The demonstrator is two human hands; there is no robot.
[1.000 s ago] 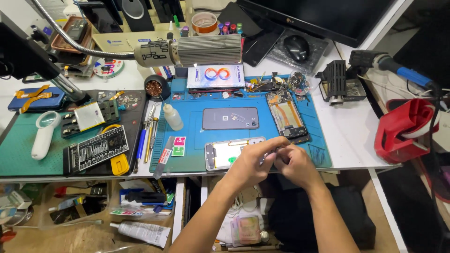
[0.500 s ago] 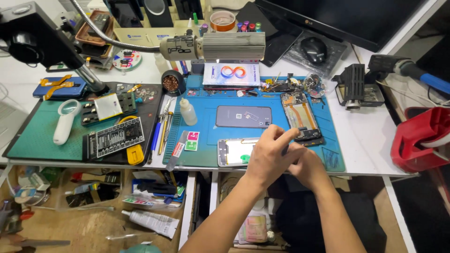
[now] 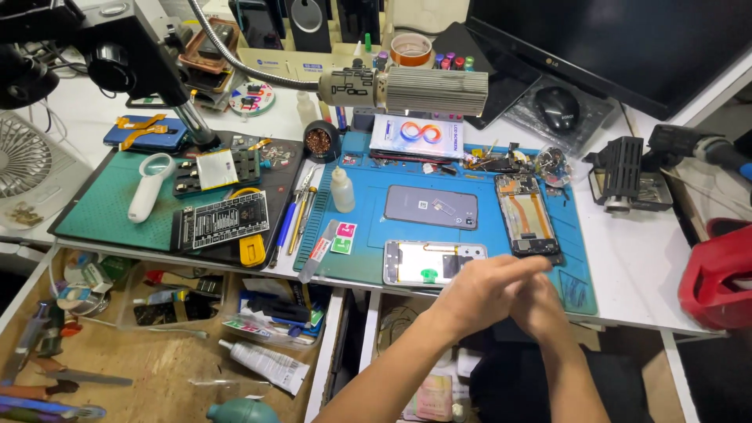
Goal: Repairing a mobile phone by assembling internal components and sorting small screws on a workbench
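box (image 3: 417,136): white flat carton, coloured loop print, back edge of blue mat
monitor (image 3: 619,39): black, dark screen, back right
stickers (image 3: 343,237): pink and green squares, mat's left part
tube (image 3: 262,365): white, printed, open drawer

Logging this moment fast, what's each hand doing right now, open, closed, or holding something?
Left hand: fingers extended, pressed against the right hand; whether it holds anything cannot be told.
Right hand: mostly hidden behind the left; cannot be told.
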